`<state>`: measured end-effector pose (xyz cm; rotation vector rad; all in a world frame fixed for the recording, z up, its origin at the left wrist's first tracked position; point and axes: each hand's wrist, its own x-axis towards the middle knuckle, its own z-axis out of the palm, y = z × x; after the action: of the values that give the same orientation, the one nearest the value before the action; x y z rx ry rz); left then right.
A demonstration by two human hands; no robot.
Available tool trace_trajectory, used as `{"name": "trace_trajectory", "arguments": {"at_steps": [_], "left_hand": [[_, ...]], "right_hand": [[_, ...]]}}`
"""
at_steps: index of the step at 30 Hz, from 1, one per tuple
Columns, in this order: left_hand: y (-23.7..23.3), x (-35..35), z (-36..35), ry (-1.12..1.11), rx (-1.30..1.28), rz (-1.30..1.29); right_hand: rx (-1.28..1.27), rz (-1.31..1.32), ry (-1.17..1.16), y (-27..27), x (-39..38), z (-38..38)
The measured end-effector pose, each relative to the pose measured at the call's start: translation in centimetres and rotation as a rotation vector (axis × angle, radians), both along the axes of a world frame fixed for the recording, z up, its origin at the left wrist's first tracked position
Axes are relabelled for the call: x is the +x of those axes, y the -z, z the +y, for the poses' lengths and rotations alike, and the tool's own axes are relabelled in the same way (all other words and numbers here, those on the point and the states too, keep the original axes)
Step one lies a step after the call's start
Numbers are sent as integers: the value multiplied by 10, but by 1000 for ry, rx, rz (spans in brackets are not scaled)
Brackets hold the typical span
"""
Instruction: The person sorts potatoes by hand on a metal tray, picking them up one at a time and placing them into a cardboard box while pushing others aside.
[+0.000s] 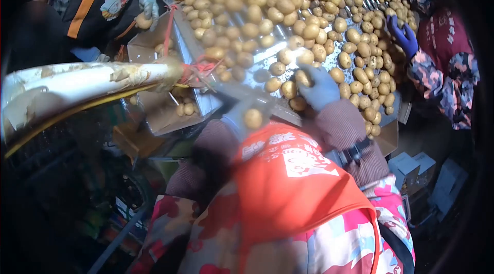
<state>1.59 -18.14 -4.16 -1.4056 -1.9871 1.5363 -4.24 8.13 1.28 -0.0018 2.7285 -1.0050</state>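
My right hand (321,88), in a grey-blue glove, reaches over the sorting table's near edge with its fingers curled round a potato (302,78). More potatoes (288,89) lie just left of those fingers. Close to my apron, my left hand (235,119) is gloved too and blurred. A single potato (252,118) is at its fingers, in front of the table edge, and appears held there; the grip itself is partly hidden. Loose potatoes (359,74) cover much of the wet metal table (263,74).
A white pipe (92,81) with red string crosses at left, above an open cardboard box (170,114) holding some potatoes. Another person's gloved hand (149,9) holds a potato at upper left. A co-worker's purple-gloved hand (404,37) is at right. White boxes (411,166) stand lower right.
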Motion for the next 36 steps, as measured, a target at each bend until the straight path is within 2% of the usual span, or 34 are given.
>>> {"name": "trace_trajectory", "arguments": {"at_steps": [1,4,5,6,8,10,11,13,14,15,16,17,18,19,20,21,22,24,25,26,28,31,33,35,36], "left_hand": [[14,6,-3,241,-213,364],[-33,-1,2,543,-766,1060],[-47,-5,3,643,-958,1292],[-52,-6,3,739,-1157,1515],[-41,5,-37,776,-1490,1640],[-44,7,-105,604,-1483,1535],[-56,4,-127,411,-1306,1357],[-111,-12,-120,932,-1798,426],[-103,-6,-131,1186,-2122,823],[-86,2,-141,1429,-2402,1274],[-69,5,-148,1647,-2617,1810],[-60,9,-139,1673,-2621,2051],[-58,11,-121,1590,-2421,1957],[-55,11,-109,1495,-2252,1865],[-56,10,-89,1361,-2042,1662],[-56,9,-82,1302,-1966,1574],[-57,9,-80,1280,-1941,1527],[-54,9,-92,1282,-1963,1455],[-52,11,-104,1323,-2016,1426],[-52,15,-118,1374,-2074,1394],[-48,25,-147,1498,-2187,1319],[-43,41,-181,1655,-2282,1241],[-33,48,-194,1645,-2302,1289],[-19,53,-188,1437,-2192,1402],[-24,48,-170,1246,-2011,1406]], "right_hand": [[-18,-2,-62,-23,2,-7],[-468,23,-416,-47,-6,-25],[-350,130,-389,-46,-21,-27],[-54,564,-468,-49,-36,-28],[455,110,-229,-18,-59,-20],[565,121,-233,-11,-51,-15],[625,125,-237,-11,-48,-13],[564,233,-215,16,-49,-1],[533,295,-201,25,-51,1],[469,194,-187,17,-54,2],[270,176,-53,11,-51,-3],[76,157,77,3,-43,-12],[-121,131,193,-5,-33,-23],[-286,-10,77,-14,-21,-35],[-327,-25,-73,-25,-23,-42],[-378,-46,-220,-37,-25,-49],[-308,59,-396,-53,-39,-53],[-308,376,-535,-35,-97,-52],[-280,647,-392,-10,-143,-45],[80,170,-312,-48,-175,-31],[597,569,-213,-3,-241,9],[632,393,-207,3,-242,19],[686,242,-161,-17,-229,13],[546,166,-127,-20,-216,25],[479,128,-108,-19,-208,29]]}}
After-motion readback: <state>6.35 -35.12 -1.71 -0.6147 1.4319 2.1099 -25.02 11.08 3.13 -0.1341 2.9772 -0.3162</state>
